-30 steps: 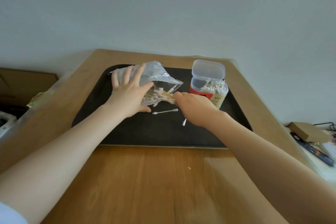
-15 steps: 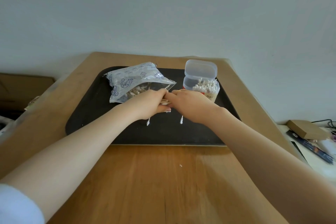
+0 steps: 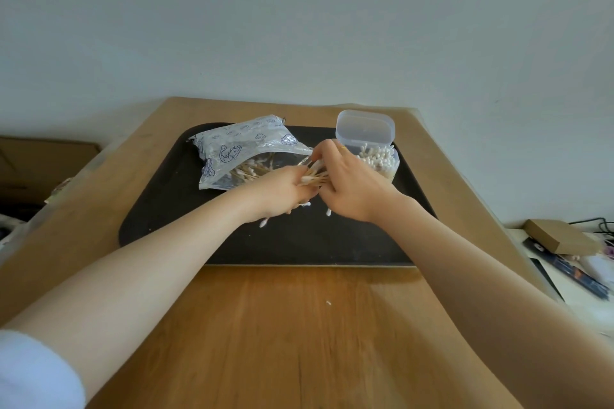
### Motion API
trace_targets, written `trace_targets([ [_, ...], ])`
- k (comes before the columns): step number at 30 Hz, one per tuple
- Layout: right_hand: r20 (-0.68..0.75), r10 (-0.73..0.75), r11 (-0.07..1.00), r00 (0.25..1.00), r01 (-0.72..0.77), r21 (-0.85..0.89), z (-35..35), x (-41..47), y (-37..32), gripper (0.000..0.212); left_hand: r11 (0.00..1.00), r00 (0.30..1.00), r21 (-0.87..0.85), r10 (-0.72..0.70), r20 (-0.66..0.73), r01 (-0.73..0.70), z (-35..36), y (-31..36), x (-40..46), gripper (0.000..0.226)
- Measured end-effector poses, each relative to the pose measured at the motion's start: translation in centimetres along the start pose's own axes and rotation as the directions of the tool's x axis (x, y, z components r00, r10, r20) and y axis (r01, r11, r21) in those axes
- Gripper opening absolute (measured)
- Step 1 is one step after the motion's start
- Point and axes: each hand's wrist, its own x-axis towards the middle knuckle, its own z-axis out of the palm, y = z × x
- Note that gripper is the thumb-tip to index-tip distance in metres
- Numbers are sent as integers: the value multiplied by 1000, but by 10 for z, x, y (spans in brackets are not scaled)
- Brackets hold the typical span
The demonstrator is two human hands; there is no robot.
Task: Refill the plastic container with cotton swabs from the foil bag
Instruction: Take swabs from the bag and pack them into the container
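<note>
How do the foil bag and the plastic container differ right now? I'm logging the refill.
The foil bag lies flat, its swabs lying loose; the plastic container stands upright, lid flipped open, its swabs packed on end. The bag is printed and crinkled, the container clear and rigid. Both sit on the black tray.

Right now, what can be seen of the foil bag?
The foil bag is silvery, crinkled plastic foil with blue printed drawings and a clear lower part showing wooden-stemmed cotton swabs inside. It lies flat on the dark tray, far left, with its open end toward the hands; the left hand meets that end.
</note>
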Motion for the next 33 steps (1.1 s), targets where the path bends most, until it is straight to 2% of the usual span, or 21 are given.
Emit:
trace_targets([
  [2,-33,33,999,999,-33,11,3,0,1,33,992,998,-119,-48,31,52,3,1,1,20],
  [6,-36,-40,995,999,36,-93,6,0,2,37,908,982,-377,-146,120,181,7,1,2,23],
  [8,13,-69,985,998,70,-157,7,1,4,33,853,968,-471,-140,208,225,4,-1,1,22],
  [11,85,-100,969,991,117,-218,7,2,8,37,814,956,-537,-71,286,221,-1,-2,-1,20],
  [14,135,-123,958,983,153,-242,10,3,8,39,829,958,-507,-112,264,237,-1,-1,-2,18],
  [19,201,-146,948,969,195,-253,10,3,5,71,857,941,-436,-148,304,275,-5,-4,0,22],
  [22,224,-123,965,967,169,-199,6,5,5,88,841,919,-456,-113,378,291,-8,0,-2,21],
  [24,186,-95,988,978,116,-104,3,6,5,92,840,928,-468,-104,358,275,-8,0,-2,20],
  [26,145,-65,998,987,63,19,0,8,5,88,852,951,-468,-103,291,235,-7,-3,-3,18],
  [28,127,-54,996,990,44,82,-3,9,8,71,881,963,-427,-104,247,205,-4,-6,-3,20],
  [30,94,-42,994,995,33,102,-3,10,13,56,906,976,-384,-113,186,178,0,-7,-2,23],
  [33,98,-32,995,995,23,100,-2,10,12,54,889,988,-433,-117,105,151,5,-6,-1,29],
])
